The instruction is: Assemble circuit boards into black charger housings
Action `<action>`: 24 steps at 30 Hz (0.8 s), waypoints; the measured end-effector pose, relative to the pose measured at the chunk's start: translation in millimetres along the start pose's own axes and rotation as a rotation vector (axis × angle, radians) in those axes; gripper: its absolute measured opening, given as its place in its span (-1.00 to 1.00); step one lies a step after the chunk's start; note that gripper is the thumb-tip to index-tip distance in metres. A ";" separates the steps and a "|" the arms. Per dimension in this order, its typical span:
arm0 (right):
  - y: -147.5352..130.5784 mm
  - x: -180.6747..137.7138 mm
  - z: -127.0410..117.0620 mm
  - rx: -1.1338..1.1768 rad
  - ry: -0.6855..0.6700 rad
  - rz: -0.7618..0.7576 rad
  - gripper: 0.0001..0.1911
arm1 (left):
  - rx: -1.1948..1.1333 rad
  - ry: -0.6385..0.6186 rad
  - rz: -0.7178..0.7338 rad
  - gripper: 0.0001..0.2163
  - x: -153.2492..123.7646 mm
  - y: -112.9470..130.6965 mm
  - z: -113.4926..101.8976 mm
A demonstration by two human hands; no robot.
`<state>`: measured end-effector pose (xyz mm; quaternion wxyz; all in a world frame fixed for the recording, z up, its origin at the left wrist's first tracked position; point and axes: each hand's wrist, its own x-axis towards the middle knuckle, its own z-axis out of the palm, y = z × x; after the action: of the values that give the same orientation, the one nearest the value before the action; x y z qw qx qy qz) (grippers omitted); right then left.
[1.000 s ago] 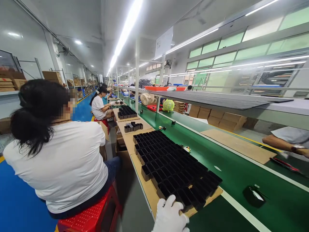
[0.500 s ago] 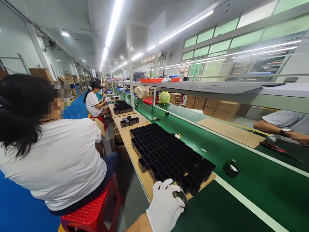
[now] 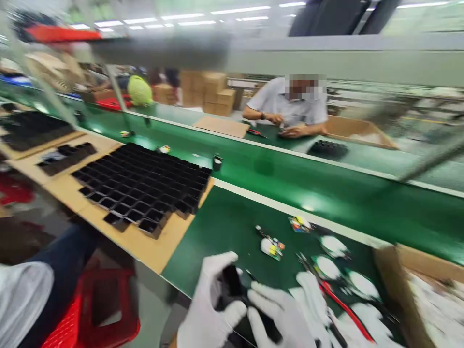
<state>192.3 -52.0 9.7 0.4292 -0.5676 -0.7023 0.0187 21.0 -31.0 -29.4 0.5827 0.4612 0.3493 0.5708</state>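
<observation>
My left hand (image 3: 208, 307), in a white glove, is closed around a small black plastic case (image 3: 232, 282) at the near edge of the green bench. My right hand (image 3: 286, 314), also gloved, has its fingers bent against the dark case from the other side. Blur and the fingers hide part of the case. Just beyond my hands lies a small circuit board (image 3: 271, 247) with white and yellow parts. Red-handled pliers (image 3: 344, 304) rest to the right of my right hand, among several white round pieces (image 3: 328, 267).
Rows of black cases (image 3: 145, 181) stand on brown board at the left. A cardboard box (image 3: 402, 290) is at the right. The green conveyor (image 3: 261, 166) runs behind, with a person (image 3: 290, 108) working across it. A red stool (image 3: 105, 304) is at lower left.
The view has swung right. My left hand has brought a black case from the rows toward me, and my right hand has come into view against it.
</observation>
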 end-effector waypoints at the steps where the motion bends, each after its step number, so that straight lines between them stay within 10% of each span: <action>1: 4.0 3.6 -8.1 -0.129 -0.033 0.000 -0.80 | 0.000 0.027 -0.095 -0.38 2.0 3.6 -5.0; 8: 52.3 78.9 -1.9 -0.480 -0.459 0.358 -0.42 | 0.086 -0.049 -0.278 -0.36 19.2 6.1 -33.3; 11: 64.5 100.6 10.5 -0.400 -0.536 0.412 -0.63 | 0.112 -0.133 -0.214 -0.38 19.7 11.8 -35.8; 24: -38.9 45.8 -20.6 0.604 -0.226 0.410 -0.60 | 0.269 -0.322 0.106 -0.32 12.1 71.4 -48.7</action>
<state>175.4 -38.0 69.4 0.4844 -0.5383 -0.5801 0.3729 -47.7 -17.8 22.8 0.5334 0.6378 0.3001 0.4676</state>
